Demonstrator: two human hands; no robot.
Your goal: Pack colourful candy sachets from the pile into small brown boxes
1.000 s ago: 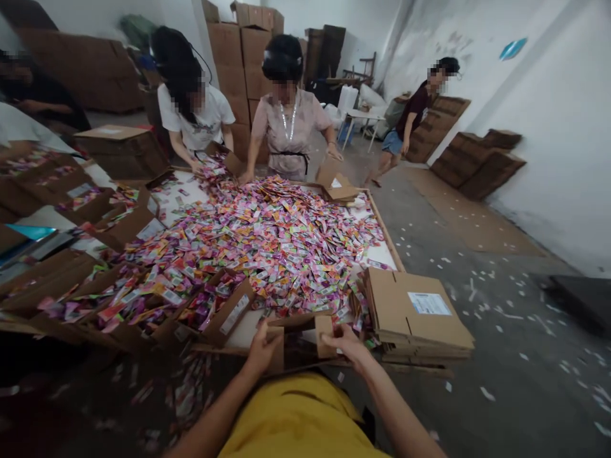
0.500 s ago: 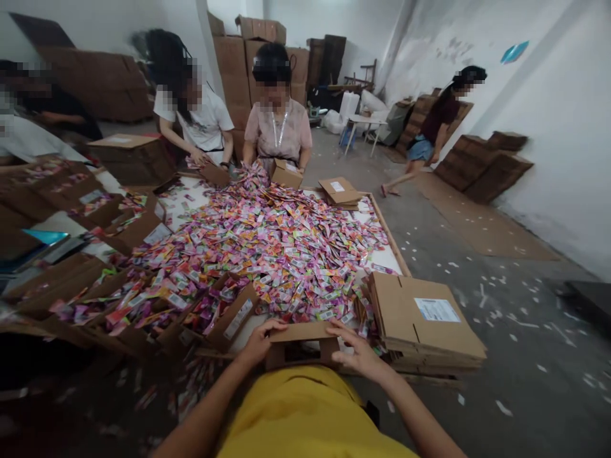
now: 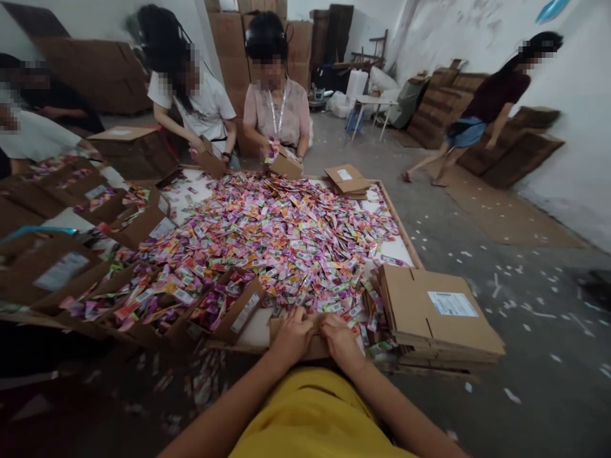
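A small cardboard box (image 3: 316, 350) sits at the table's near edge, right against my yellow top. My left hand (image 3: 293, 335) grips its upper left part with bent fingers. On the upper right part, my right hand (image 3: 342, 343) is closed in the same way, fingers curled over the cardboard. The two hands are close together and hide most of the box. Just beyond them spreads a big heap of small colourful sachets (image 3: 305, 235). To the left of my hands stands an open box filled with sachets (image 3: 245, 317).
A stack of flattened cardboard boxes (image 3: 413, 305) lies at the right corner. More filled boxes (image 3: 62, 270) line the left side. Across the table (image 3: 403, 245), two people handle boxes beside a smaller flat stack (image 3: 348, 178). Another person (image 3: 491, 105) walks at the right.
My hands have moved inward from the box's two sides and now curl over its top. The opening that showed in the box is out of sight. The walking person has moved right.
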